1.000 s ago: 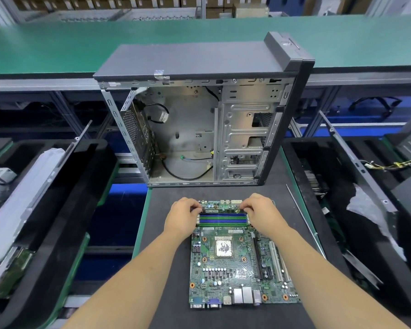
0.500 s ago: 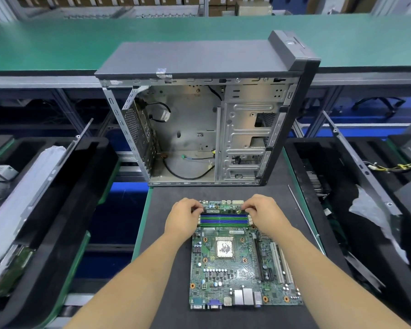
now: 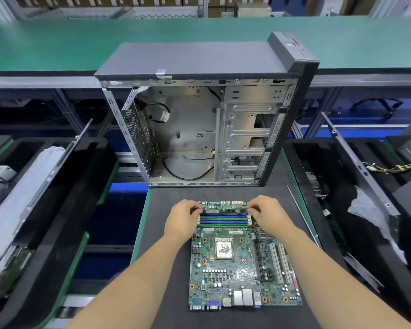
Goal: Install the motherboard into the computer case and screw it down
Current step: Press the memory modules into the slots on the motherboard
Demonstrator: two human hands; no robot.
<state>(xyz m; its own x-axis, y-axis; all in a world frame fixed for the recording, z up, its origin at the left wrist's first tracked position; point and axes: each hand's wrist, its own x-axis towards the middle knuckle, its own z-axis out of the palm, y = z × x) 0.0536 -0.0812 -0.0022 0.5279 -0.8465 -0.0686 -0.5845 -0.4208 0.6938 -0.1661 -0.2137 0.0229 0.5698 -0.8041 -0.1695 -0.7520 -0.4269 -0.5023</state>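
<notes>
Nothing of note has shifted since the earlier views: both hands sit at the same far end of the green rectangular motherboard (image 3: 244, 255), which lies flat on the dark grey counter (image 3: 282, 203), near its front edge. The left hand (image 3: 182, 220) curls its fingers onto the left end of the blue and green memory slots (image 3: 224, 221), and the right hand (image 3: 267, 216) pinches at their right end; whether the fingers hold the board's edge or only the slot latches cannot be told.

Just beyond the board's far edge, the grey steel computer case with a black top panel (image 3: 199, 60) stands upright at the counter's back edge, open side facing the person, loose black cables lying inside.

Judging from this, the step in hand is taking hold of the board before seating it; no screws are in. The next move seems to call for lifting it level and turning the port row toward the case's rear opening.

Small white labels on the board are too blurred to read; no brand is legible.
</notes>
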